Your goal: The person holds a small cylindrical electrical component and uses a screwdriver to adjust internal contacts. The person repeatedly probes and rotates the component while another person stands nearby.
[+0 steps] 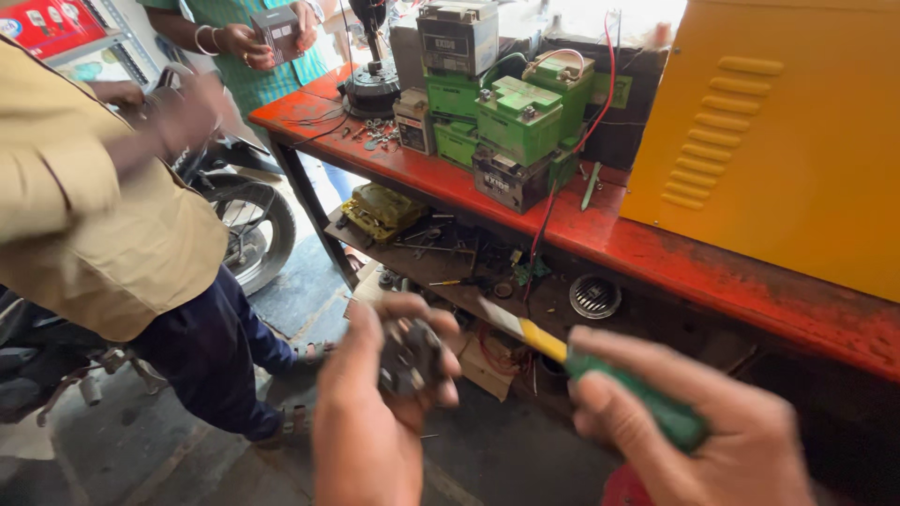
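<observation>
Both hands, left and right, are bare, without sleeves.

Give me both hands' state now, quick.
Left hand: closed on a small dark part.
Right hand: closed on a green-handled screwdriver.

Across the upper middle of my view runs a red workbench stacked with green batteries. A yellow metal cabinet fills the upper right. At left, a person in a tan shirt stands by a motorcycle wheel; another in green holds a small box.
</observation>
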